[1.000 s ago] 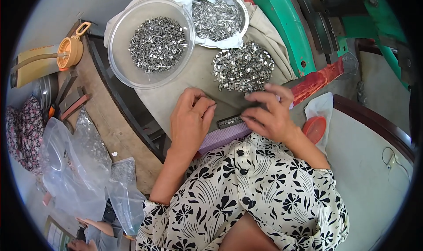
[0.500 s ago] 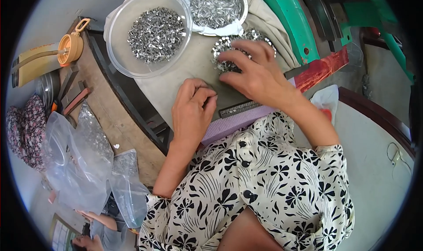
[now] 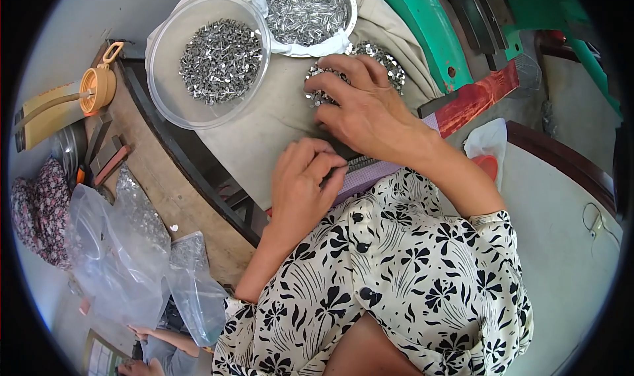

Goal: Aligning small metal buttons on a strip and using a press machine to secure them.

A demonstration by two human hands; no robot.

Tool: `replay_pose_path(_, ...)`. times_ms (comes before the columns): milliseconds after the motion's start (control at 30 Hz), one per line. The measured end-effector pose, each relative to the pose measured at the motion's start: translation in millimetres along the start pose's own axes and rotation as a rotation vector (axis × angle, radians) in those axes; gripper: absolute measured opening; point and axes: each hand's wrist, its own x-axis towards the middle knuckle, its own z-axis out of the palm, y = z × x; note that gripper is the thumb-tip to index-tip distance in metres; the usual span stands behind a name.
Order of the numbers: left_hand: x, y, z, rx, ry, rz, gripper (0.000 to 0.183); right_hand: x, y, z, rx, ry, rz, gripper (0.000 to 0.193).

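My right hand (image 3: 370,115) is over a loose pile of small shiny metal pieces (image 3: 391,65), its fingers bent and apart; the palm and part of the pile are hidden. Lower and to the left, my left hand (image 3: 297,184) has its thumb and fingers pinched together at the left end of a dark narrow strip (image 3: 362,160). What sits in that pinch is too small to tell. The strip lies along a purple textured block (image 3: 356,176), close to my body. Both hands work above a beige cloth (image 3: 244,154).
A clear round tub (image 3: 153,88) of small metal pieces stands far left. Beside it, a round metal tray (image 3: 352,9) holds slender shiny pieces. A green metal frame (image 3: 422,32) borders the right. Plastic bags (image 3: 115,257) and an orange lid (image 3: 99,88) lie left. Another person (image 3: 168,349) appears lower left.
My left hand has moved right and nearer my body, to the strip's end. The right hand stays over the pile, shifted slightly left in the picture. The whole view has shifted a little.
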Motion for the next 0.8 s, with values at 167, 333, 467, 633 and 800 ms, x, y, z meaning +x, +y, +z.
replay_pose_path(167,0,0,12,0.080,0.006,0.093,0.015,-2,1,7,-0.044,0.032,0.030,0.012)
replay_pose_path(333,-2,2,19,0.133,0.006,0.071,0.018,-40,3,-8,0.096,0.174,0.113,0.016)
replay_pose_path(467,-2,1,20,0.119,0.028,0.062,0.012,-81,-9,-9,0.055,0.224,0.200,0.017)
replay_pose_path(633,-4,1,17,0.094,-0.019,-0.004,0.025,-101,-18,-4,0.053,0.157,0.230,0.019)
replay_pose_path(800,-11,-3,15,-0.009,0.016,-0.048,0.030,-94,-20,-11,-0.050,0.162,0.124,0.018)
